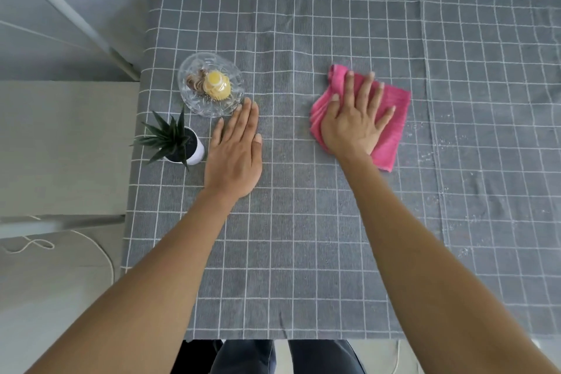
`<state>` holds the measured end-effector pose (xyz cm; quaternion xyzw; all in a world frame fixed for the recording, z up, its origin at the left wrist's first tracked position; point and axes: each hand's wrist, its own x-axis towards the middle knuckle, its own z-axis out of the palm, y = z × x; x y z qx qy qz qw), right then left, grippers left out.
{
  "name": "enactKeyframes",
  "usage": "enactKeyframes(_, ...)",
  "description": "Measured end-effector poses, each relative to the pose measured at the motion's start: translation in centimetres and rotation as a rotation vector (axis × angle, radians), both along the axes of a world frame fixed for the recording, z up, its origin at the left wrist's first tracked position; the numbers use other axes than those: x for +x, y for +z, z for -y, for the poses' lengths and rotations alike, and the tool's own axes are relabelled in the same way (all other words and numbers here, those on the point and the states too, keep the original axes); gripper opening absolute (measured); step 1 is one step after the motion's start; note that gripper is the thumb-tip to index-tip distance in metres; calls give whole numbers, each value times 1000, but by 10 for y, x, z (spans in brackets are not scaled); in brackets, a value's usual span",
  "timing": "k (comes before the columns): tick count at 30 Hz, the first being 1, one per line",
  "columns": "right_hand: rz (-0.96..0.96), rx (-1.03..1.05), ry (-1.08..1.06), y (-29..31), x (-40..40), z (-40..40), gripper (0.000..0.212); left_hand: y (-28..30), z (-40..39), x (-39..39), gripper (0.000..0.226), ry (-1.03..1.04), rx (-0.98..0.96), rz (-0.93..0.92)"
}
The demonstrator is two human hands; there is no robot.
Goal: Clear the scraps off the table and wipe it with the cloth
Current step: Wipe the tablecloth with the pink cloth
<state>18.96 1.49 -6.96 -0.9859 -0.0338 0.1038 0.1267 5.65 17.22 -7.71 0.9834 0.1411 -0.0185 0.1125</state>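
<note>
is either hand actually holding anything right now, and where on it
Nothing is gripped. The right hand presses flat on the middle of the pink cloth; the left hand lies flat on the tablecloth.

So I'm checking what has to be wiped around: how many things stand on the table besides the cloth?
2: a glass dish of cupcakes at the table's left side and a potted plant just nearer, by the left hand.

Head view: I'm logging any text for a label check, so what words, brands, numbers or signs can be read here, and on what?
None: no readable text shows in this view.
pink cloth: no tag or print visible.
glass dish: cut pattern only; the yellow cupcake in it bears no lettering.
white plant pot: plain.
grey checked tablecloth: white grid lines only.
</note>
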Motion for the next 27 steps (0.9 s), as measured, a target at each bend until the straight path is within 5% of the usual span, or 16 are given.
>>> enactKeyframes(8, 36, 45, 432, 0, -47, -25, 52, 0, 0, 1, 57, 0, 3, -3)
enactKeyframes(17, 25, 30, 1, -2, -12, 17, 54, 0, 0, 0, 56, 11, -13, 17)
enactKeyframes(27, 15, 62, 405, 2, -72, -29, 52, -3, -1, 1, 55, 2, -16, 39)
